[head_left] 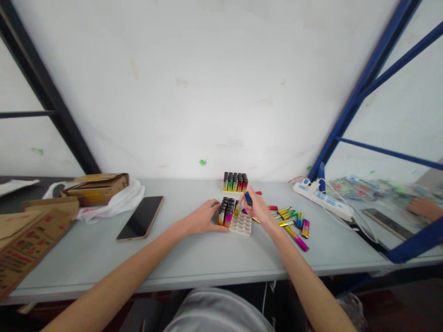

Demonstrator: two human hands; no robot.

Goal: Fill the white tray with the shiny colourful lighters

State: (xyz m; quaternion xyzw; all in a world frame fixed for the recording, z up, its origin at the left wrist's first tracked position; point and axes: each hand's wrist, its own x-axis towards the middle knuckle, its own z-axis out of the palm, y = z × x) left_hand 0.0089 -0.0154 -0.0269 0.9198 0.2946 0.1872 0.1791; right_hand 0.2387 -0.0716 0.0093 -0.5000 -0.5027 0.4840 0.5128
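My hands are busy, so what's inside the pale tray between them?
Black-topped lighters stand in the tray, mostly on the left; pockets show on the right. Pockets beneath the lighters are covered; your right hand may hide more.

Black-topped metallic lighters [226,213] stand upright in the white pocketed tray [242,226], leftward, with loose lighters [299,240] scattered at right.

A white wall [221,92] is rising behind the grey table [194,258] and is bearing faded patches [182,83] and a green mark [203,162]. A black frame [59,110] is slanting along the left side; a blue frame [353,105] with crossbars [391,152] is bounding the right side. Bright light is falling across the wall. A dark reddish area [391,304] is showing below the table.
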